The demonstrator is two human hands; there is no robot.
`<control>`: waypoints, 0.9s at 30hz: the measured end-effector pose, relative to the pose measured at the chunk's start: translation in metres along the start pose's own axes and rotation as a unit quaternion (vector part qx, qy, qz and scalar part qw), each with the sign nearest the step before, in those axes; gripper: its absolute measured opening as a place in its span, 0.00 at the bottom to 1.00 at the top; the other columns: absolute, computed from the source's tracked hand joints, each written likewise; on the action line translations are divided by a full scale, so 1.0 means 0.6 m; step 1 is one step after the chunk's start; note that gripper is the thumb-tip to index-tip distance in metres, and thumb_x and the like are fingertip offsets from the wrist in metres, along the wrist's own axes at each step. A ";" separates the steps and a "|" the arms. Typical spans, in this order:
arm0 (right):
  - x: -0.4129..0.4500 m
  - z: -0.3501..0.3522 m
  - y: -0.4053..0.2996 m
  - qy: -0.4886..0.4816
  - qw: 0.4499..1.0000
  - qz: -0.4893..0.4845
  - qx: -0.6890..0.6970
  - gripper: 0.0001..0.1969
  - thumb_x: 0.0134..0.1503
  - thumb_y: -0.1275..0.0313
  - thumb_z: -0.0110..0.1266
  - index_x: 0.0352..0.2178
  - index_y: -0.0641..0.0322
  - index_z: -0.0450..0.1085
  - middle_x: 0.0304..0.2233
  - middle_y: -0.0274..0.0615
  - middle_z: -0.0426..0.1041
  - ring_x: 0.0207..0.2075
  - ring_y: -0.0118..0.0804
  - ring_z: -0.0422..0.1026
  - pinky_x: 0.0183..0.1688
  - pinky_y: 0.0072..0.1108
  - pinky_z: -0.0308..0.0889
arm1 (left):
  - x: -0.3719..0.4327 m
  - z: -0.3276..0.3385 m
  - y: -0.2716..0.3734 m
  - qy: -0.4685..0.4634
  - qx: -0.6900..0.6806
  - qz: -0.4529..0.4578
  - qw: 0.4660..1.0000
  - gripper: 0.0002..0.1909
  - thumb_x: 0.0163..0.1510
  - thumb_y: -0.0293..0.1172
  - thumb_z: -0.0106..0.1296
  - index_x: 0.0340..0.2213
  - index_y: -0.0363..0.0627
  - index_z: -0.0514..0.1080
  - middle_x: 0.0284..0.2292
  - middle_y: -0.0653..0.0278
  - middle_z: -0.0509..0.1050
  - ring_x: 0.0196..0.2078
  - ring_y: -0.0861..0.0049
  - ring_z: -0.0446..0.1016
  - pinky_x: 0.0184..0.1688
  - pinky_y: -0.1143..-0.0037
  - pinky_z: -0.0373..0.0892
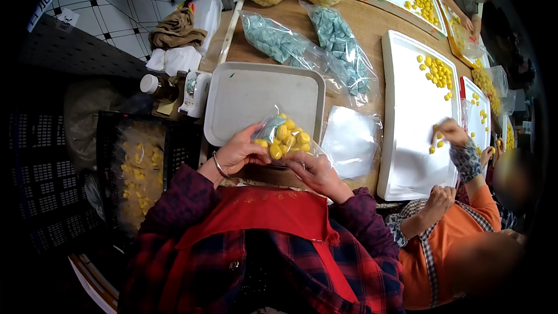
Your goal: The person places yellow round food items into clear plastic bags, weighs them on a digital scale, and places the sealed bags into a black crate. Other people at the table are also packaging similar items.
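Between my hands is a clear plastic bag (290, 137) of small rounded yellow pieces, with a blue-green sachet (273, 127) inside its left part. My left hand (235, 152) grips the bag's left side with thumb and fingers; a metal bangle circles that wrist. My right hand (316, 173) pinches the bag's lower right edge, and some of its fingertips are hidden. The bag is over the near edge of a grey plastic tray (257, 91). Right of the tray lies a stack of flat clear bags (351, 141).
Two long bags of blue-green sachets (342, 48) lie beyond the tray. A white foam tray (418, 113) holds loose yellow pieces; a co-worker's hand (451, 132) reaches into it. At left are a sealing device (195, 95), a lidded jar (158, 87) and a black crate (174, 152) of filled bags.
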State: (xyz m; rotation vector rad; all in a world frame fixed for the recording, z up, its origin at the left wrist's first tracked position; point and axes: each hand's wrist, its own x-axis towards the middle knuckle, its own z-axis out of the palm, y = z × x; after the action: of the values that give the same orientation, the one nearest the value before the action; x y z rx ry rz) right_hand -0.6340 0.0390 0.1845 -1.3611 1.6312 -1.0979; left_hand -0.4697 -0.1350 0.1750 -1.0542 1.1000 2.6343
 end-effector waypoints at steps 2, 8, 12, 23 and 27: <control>-0.001 -0.001 -0.003 0.001 1.000 0.000 0.008 0.09 0.55 0.72 0.51 0.38 0.59 0.69 0.25 0.49 0.73 0.26 0.45 0.73 0.29 0.26 0.67 | 0.000 0.003 0.003 0.002 0.000 0.004 1.000 0.36 0.48 0.19 0.48 0.57 0.45 0.48 0.30 0.58 0.73 0.28 0.75 0.75 0.31 0.79 0.73; 0.004 -0.023 -0.034 -0.060 0.995 0.038 -0.070 0.09 0.56 0.70 0.48 0.38 0.58 0.69 0.24 0.50 0.72 0.26 0.49 0.72 0.28 0.29 0.66 | -0.004 0.005 -0.006 -0.003 -0.003 0.007 1.000 0.36 0.48 0.19 0.48 0.57 0.45 0.48 0.30 0.58 0.72 0.28 0.75 0.75 0.32 0.79 0.73; 0.002 -0.028 -0.033 -0.091 0.991 0.035 -0.094 0.11 0.58 0.69 0.45 0.41 0.59 0.67 0.20 0.47 0.70 0.22 0.45 0.71 0.26 0.27 0.65 | -0.007 0.010 -0.005 0.000 -0.014 0.010 1.000 0.36 0.48 0.19 0.48 0.57 0.44 0.47 0.31 0.57 0.72 0.29 0.74 0.75 0.33 0.79 0.73; -0.013 -0.019 -0.042 -0.118 0.968 0.170 0.141 0.20 0.58 0.70 0.41 0.52 0.62 0.58 0.19 0.38 0.66 0.21 0.29 0.67 0.28 0.22 0.64 | -0.010 0.013 0.003 -0.008 -0.019 0.009 1.000 0.36 0.50 0.18 0.46 0.58 0.43 0.45 0.33 0.57 0.72 0.30 0.75 0.75 0.34 0.79 0.73; -0.017 -0.015 -0.043 -0.105 0.969 0.177 0.137 0.19 0.57 0.72 0.42 0.51 0.60 0.59 0.19 0.42 0.67 0.21 0.33 0.67 0.28 0.24 0.64 | -0.009 0.015 -0.005 -0.007 -0.053 0.016 0.998 0.34 0.50 0.18 0.45 0.58 0.42 0.47 0.33 0.58 0.71 0.30 0.75 0.75 0.34 0.79 0.73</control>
State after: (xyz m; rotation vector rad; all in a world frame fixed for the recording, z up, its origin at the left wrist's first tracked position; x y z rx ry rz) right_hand -0.6310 0.0485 0.2120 -0.9289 1.4353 -0.8937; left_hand -0.4696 -0.1261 0.1811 -1.0421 0.9928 2.7471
